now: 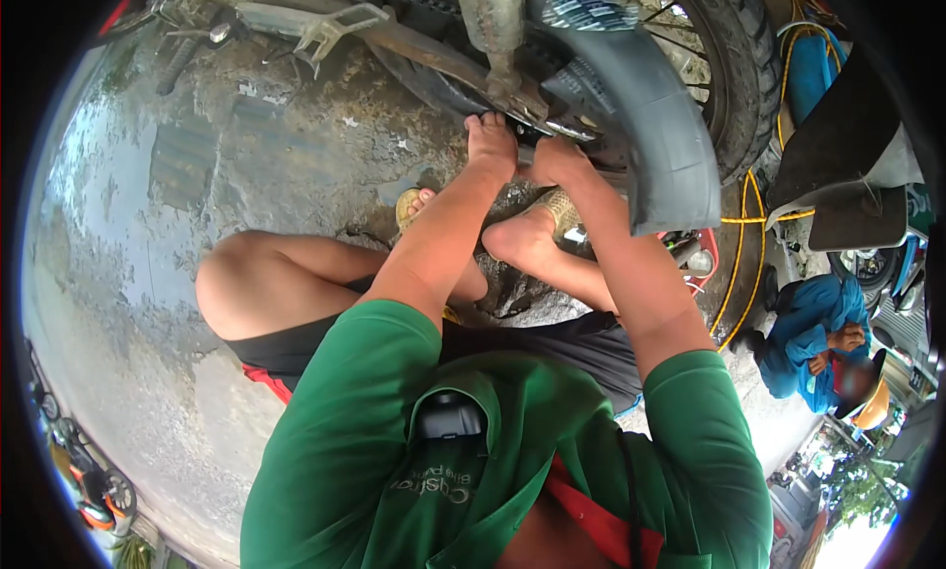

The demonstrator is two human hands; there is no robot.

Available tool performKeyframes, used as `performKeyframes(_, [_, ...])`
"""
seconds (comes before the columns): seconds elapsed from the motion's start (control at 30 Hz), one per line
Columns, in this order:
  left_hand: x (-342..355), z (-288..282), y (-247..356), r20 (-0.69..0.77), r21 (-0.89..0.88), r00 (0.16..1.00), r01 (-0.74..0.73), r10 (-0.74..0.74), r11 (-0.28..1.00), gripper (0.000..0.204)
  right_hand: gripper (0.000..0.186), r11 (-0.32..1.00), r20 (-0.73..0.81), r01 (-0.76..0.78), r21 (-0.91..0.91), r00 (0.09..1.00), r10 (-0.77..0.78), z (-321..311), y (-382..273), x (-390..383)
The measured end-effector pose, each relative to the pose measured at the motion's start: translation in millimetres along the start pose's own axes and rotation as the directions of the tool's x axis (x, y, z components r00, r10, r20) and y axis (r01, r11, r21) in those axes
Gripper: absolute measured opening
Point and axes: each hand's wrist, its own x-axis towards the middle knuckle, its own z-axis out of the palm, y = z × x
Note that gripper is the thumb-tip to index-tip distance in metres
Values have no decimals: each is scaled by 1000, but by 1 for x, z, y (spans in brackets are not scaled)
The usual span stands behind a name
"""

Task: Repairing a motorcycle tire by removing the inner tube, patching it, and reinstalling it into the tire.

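Observation:
Both arms reach forward to the rear wheel area of a motorcycle. My left hand (pixel 491 142) is closed, its fingers curled at the lower edge of the rusty swingarm (pixel 419 52). Close beside it, my right hand (pixel 557 162) is bent into a fist near the wheel hub. Whatever either hand grips is hidden by the fingers. Above them a worn shock absorber (pixel 495 27) comes down to the swingarm. A black mudguard (pixel 675 140) curves past my right wrist, in front of the spoked wheel's knobbly tyre (pixel 747 96).
I sit on wet, stained concrete (pixel 227 175), sandalled feet below the motorcycle. A footrest bracket (pixel 335 35) juts out at upper left. Right of my forearm are a red-edged container (pixel 705 254) and a yellow hose (pixel 741 283). A person in blue (pixel 813 323) crouches farther right.

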Motion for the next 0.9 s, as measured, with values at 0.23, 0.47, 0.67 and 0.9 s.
performKeyframes(0.23, [-44,59,-32,-640,-299,768,-279,25,912,52,63,982,-584,140,125,811,-41,35,12,-35])
performKeyframes(0.47, [3,40,-30,208,-967,870,251,-448,39,41,56,994,-667,36,106,744,44,48,14,-51])
performKeyframes(0.67, [34,30,-26,-167,-906,865,54,-473,419,31,49,999,-570,12,34,822,10,34,32,-84])
performKeyframes(0.9, [18,37,-22,-517,-523,837,-146,-177,840,29,37,960,-764,275,49,630,-141,26,41,-93])
